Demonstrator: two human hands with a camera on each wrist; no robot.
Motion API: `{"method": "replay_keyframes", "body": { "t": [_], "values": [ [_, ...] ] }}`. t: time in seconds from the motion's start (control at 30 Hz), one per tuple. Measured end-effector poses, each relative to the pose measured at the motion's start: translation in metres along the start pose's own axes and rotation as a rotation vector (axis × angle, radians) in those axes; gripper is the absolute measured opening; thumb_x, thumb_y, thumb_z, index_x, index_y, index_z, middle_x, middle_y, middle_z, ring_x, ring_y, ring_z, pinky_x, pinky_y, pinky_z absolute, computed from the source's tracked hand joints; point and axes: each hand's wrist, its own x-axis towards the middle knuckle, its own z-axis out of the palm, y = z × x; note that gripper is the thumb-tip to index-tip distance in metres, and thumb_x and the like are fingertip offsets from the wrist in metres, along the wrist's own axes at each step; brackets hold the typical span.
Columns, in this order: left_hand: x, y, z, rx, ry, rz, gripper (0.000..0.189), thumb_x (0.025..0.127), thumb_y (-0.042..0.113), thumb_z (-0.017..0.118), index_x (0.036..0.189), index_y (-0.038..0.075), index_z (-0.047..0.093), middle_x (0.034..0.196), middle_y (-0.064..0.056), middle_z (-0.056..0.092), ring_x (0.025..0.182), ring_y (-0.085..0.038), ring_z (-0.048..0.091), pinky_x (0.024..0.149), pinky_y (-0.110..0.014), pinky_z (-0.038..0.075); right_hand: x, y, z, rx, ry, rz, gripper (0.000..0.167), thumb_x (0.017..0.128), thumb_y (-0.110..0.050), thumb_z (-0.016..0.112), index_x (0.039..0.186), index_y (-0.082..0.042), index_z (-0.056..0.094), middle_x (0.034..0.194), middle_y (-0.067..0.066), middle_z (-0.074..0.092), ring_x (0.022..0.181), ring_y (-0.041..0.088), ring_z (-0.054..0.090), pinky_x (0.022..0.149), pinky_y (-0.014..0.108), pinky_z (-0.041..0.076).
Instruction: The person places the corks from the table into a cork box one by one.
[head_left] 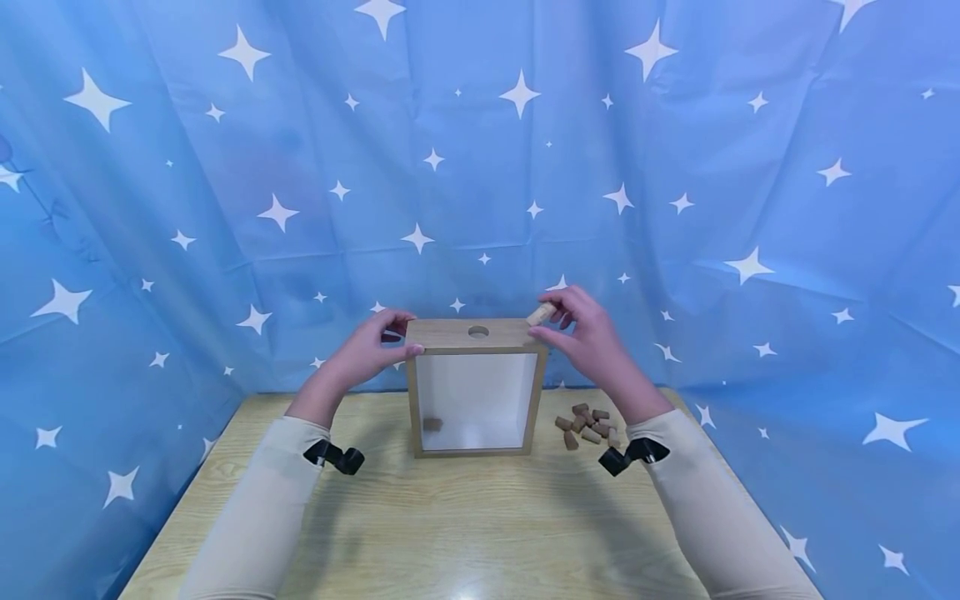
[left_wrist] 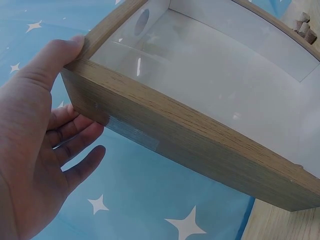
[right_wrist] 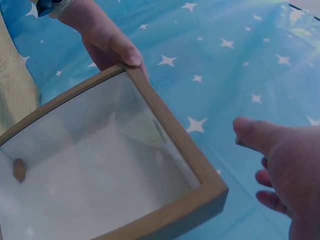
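Observation:
A shadow box (head_left: 442,335) with a wooden frame, clear front and white back stands upright, a round hole (head_left: 478,332) in its top. My left hand (head_left: 367,348) holds its top left corner, thumb on the front edge and fingers behind the side. Near the top right corner, my right hand (head_left: 592,333) pinches a cork (head_left: 542,313) between thumb and fingers, to the right of the hole. In the right wrist view the hand (right_wrist: 300,170) itself hides most of that cork. Another cork (head_left: 432,424) lies inside the box at the lower left, seen through the front.
Several loose corks (head_left: 590,434) lie in a small pile on the wood-grain table (head_left: 450,525), right of the box. Behind the table hangs a blue curtain (head_left: 480,192) with white stars. Each sleeved wrist carries a black camera mount.

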Motion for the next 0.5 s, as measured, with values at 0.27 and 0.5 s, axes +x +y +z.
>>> {"method": "replay_keyframes", "body": {
  "t": [0.27,0.5],
  "values": [
    [0.000,0.001,-0.001,0.002,-0.004,0.010,0.074,0.099,0.050,0.083,0.155,0.010,0.056,0.141,-0.015,0.061,0.135,-0.039,0.059,0.116,-0.058,0.050,0.022,-0.011,0.010,-0.027,-0.096,-0.021,0.049,0.092,-0.014,0.093,0.134,-0.002,0.072,0.111,0.010,0.068,0.095,0.028,0.063,0.082,0.048,0.059],
    [0.001,0.000,-0.001,-0.002,-0.004,0.005,0.074,0.099,0.051,0.083,0.155,0.010,0.056,0.140,-0.013,0.061,0.135,-0.038,0.060,0.116,-0.056,0.050,0.039,-0.017,0.021,-0.079,-0.215,-0.011,0.051,0.095,-0.021,0.091,0.138,-0.004,0.070,0.118,0.008,0.065,0.102,0.028,0.062,0.087,0.044,0.056]
  ]
}}
